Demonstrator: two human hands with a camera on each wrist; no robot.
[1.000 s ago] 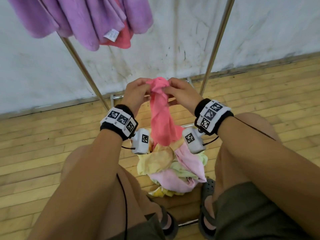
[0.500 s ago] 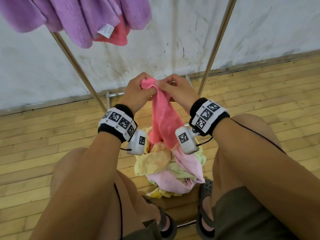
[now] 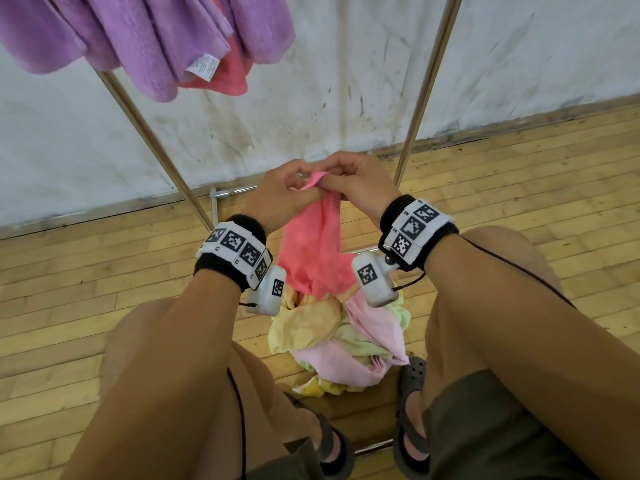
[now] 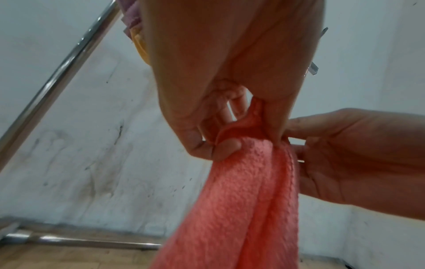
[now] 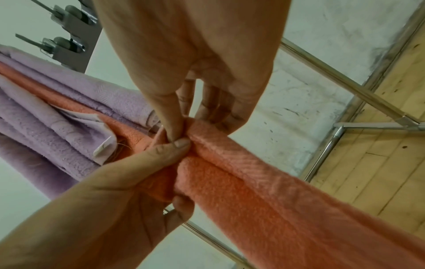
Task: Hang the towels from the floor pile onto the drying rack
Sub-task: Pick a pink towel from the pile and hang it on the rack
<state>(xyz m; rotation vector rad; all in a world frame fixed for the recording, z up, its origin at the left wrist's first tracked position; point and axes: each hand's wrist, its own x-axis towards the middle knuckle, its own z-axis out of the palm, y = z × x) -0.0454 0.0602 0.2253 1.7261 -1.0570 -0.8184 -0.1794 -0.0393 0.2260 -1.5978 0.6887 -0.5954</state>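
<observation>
Purple towels hanging on the drying rack upper left. Left hand and right hand pinching the coral towel top edge together, above the floor pile.

Right hand, seen from the wrist, reaching away from the camera, its thumb and fingers pinching the bunched top edge of a coral-pink towel. Left hand entering from lower left, thumb pressed on the same edge, touching the right thumb. The towel runs down toward lower right in thick rolled folds. At left, lilac towels and an orange towel between them, with a white label. Chrome rack tubes cross before a stained white wall; wooden floor at right.
</observation>
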